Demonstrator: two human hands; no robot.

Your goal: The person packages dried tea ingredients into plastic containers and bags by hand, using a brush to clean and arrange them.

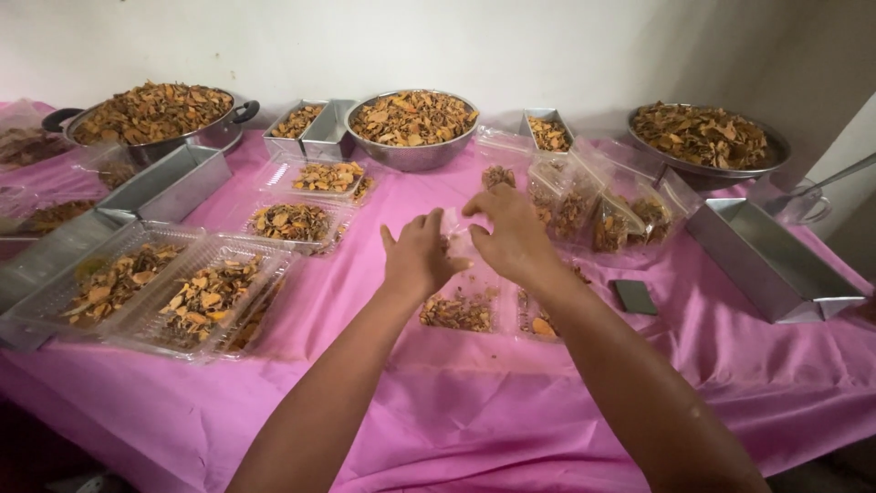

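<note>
Left hand [415, 256]: fingers half curled, thumb raised, pinching one edge of the clear plastic bag [461, 239]; grip partly hidden from this angle.
Right hand [513, 233]: fingers bent and closed on the opposite edge of the bag, just beside the left fingertips, nearly touching them.
Clear plastic bag: held between both sets of fingertips, lifted a little above the pink tablecloth [438, 402]; hard to tell whether filled or empty.
Step in hand: by the look of it, working the bag's mouth, either opening or pinching shut; cannot tell which.
Next move, as a judgement: calls for a steady two-handed pinch and a gentle pull apart or press along the mouth, without spilling or tearing thin film.
Under the fingers: filled packets [461, 310] of dried orange-brown pieces lying flat on the cloth.
Right of the fingers: small dark flat object [634, 296], then an empty metal tray [771, 265] further out.
Left of the fingers: clear lidded boxes [196, 297] packed with the same dried pieces, well apart.
Just beyond the fingers: upright filled bags [602, 215] leaning together.
Far beyond: steel bowl [412, 128] heaped with dried pieces, a handled pan [155, 117] to the far left, a wide bowl [703, 137] to the far right, against the wall.
</note>
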